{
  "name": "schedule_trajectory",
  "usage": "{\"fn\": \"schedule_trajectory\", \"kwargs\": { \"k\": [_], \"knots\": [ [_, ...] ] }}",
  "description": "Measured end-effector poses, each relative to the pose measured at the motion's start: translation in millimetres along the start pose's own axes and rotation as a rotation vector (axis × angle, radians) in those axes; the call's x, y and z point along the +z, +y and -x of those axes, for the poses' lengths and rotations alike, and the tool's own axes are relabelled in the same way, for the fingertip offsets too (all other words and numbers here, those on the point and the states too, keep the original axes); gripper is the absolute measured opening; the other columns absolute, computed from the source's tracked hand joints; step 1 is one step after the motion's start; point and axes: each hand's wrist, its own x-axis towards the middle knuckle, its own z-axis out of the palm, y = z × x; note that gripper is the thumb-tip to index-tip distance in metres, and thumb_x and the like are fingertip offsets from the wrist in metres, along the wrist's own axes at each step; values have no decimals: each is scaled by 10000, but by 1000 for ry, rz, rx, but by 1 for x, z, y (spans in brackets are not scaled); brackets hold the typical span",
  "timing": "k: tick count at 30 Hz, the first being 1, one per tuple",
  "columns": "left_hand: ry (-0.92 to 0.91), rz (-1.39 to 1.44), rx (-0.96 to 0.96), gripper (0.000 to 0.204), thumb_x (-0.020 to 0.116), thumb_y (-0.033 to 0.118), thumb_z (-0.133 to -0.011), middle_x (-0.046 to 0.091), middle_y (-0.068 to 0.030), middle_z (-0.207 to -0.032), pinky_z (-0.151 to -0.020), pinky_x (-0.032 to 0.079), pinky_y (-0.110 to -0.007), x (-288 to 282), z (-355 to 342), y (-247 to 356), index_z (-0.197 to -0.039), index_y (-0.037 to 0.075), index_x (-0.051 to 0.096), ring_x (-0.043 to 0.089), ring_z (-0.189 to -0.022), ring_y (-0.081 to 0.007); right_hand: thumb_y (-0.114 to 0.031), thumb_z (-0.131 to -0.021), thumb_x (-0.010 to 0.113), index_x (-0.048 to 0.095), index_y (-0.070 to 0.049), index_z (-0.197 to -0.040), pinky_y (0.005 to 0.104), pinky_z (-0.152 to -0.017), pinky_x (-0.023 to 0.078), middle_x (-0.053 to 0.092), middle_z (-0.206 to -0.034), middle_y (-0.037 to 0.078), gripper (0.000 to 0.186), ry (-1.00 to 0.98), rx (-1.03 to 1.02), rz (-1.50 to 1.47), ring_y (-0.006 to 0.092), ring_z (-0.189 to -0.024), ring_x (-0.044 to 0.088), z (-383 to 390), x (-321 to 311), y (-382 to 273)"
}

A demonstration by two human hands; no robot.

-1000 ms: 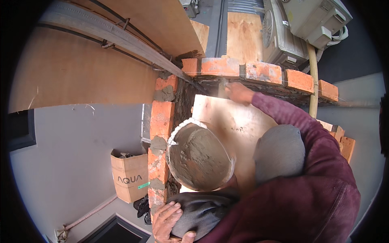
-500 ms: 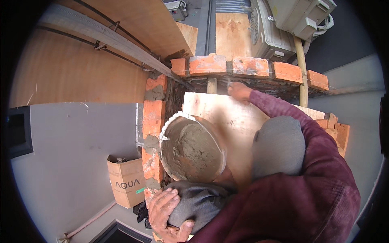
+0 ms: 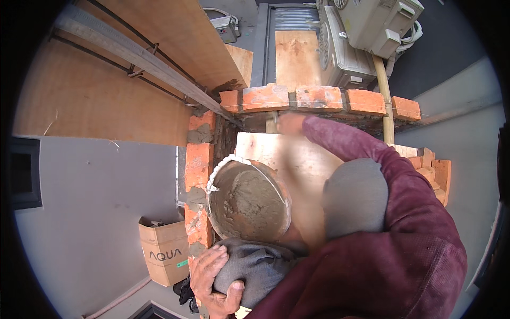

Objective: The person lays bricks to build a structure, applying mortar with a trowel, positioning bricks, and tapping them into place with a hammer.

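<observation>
My left hand [image 3: 215,282] lies with its fingers spread over my dark grey-clad knee [image 3: 255,268]. The right arm reaches forward, and my right hand [image 3: 291,123] is beside the inner face of the far brick row [image 3: 319,99]. Motion blurs that hand; it looks closed, but what it holds cannot be made out. Between my knees and the wall a bucket [image 3: 214,220] of wet grey mortar [image 3: 252,204] stands at the edge of a plywood board [image 3: 260,144], its white-wrapped handle [image 3: 226,161] resting against the rim. A thin string [image 3: 366,110] runs along the far bricks.
A left brick wall [image 3: 199,165] with mortar joints runs beside the bucket. A metal straightedge [image 3: 143,56] slants in from the upper left. Loose bricks [image 3: 441,175] lie to the right. Air-conditioner units [image 3: 345,53] and a bamboo pole [image 3: 383,87] stand beyond; a cardboard box [image 3: 163,260] sits below left.
My right hand has moved left along the far brick row. The whole view has shifted slightly; my left hand stays on the knee.
</observation>
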Motion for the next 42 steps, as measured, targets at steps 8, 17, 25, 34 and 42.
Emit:
{"fn": "schedule_trajectory", "kwargs": {
  "k": [8,17,25,34,42],
  "knots": [
    [12,-27,-51,595,688,494,-788,692,-230,-1033,-959,473,-506,-5,8,-4,-1023,-53,683,647,-1024,-382,-278,-963,397,614,100,-1111,466,-807,556,662,-1038,290,461,-77,197,-253,427,-895,669,10,-38,-40],
    [-32,30,-4,578,694,471,-773,691,-229,-1036,-951,473,-499,-1,-1,-16,-1015,-54,686,644,-1022,-380,-159,-927,477,680,70,-1032,467,-797,547,689,-989,263,324,-38,-276,447,395,-910,689,-29,17,22],
    [-62,43,32,555,687,410,-749,678,-242,-1068,-960,465,-476,17,-13,-8,-1032,-68,678,629,-1045,-377,-113,-901,488,693,80,-972,473,-812,550,686,-1000,263,290,76,-151,476,398,-941,682,-17,32,64],
    [-146,-99,116,345,759,285,-665,712,-111,-1088,-1072,365,-512,10,-25,-3,-946,85,767,606,-1156,-332,-452,-941,576,466,-26,-1431,465,-1110,357,581,-1332,229,659,62,85,63,344,-1278,505,235,-148,-19],
    [-478,-227,248,245,761,230,-678,721,-70,-1020,-983,422,-460,11,-57,29,-889,107,771,629,-1104,-302,-207,-886,624,551,23,-1265,424,-805,538,664,-1140,148,449,-371,-566,164,360,-945,651,205,-174,-189]
  ]
}}
